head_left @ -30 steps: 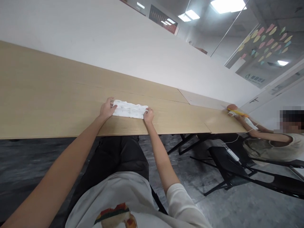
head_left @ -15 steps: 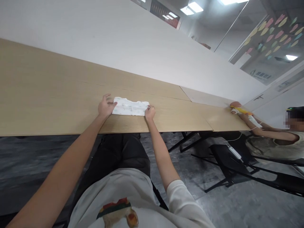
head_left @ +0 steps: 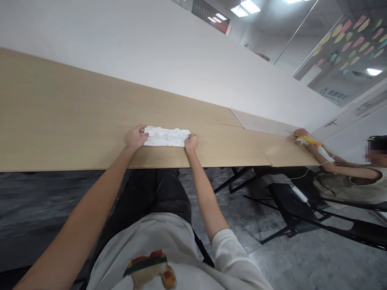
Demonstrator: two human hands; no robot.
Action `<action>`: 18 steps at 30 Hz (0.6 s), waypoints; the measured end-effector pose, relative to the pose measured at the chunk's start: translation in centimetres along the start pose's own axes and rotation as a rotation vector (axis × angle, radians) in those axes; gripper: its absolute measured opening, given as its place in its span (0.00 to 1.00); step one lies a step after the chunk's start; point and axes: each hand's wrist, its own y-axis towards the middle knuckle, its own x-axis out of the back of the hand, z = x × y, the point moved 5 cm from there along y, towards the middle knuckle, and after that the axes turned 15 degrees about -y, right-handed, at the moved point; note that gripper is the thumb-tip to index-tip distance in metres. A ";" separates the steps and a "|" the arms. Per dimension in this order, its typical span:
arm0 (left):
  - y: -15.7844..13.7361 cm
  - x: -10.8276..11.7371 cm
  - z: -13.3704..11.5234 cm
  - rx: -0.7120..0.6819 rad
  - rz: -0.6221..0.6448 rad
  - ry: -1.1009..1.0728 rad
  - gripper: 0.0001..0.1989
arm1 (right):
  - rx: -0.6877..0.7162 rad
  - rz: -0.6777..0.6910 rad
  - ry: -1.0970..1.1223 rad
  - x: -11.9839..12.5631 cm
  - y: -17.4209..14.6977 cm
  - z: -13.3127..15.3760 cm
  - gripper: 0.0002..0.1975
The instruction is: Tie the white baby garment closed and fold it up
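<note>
A folded white cloth with a small faint print lies as a flat strip on the wooden table, near its front edge. My left hand grips the cloth's left end, thumb on top and fingers curled at the far corner. At the opposite end my right hand pinches the right edge between thumb and fingers. What kind of cloth item it is cannot be made out in its folded state.
Farther right, a person handles a doll with yellow clothing at the table's end. A black folding chair holds a white power strip. A white wall runs behind the table.
My left fingers have come down from a raised, spread position onto the cloth's left end. The cloth's far edge now looks straighter and the strip slightly narrower. My right hand has barely moved.
</note>
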 end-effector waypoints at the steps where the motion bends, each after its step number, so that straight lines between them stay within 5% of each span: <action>1: 0.0 0.0 0.0 -0.006 0.000 0.016 0.25 | -0.006 0.006 -0.009 -0.1 0.0 -0.1 0.19; 11: 0.9 -0.3 1.1 -0.211 -0.012 0.000 0.24 | 0.007 -0.022 -0.065 0.5 -0.3 -0.1 0.19; 18: 0.7 -2.7 1.0 -0.405 0.275 0.106 0.26 | 0.469 0.055 -0.356 0.5 -2.2 3.5 0.20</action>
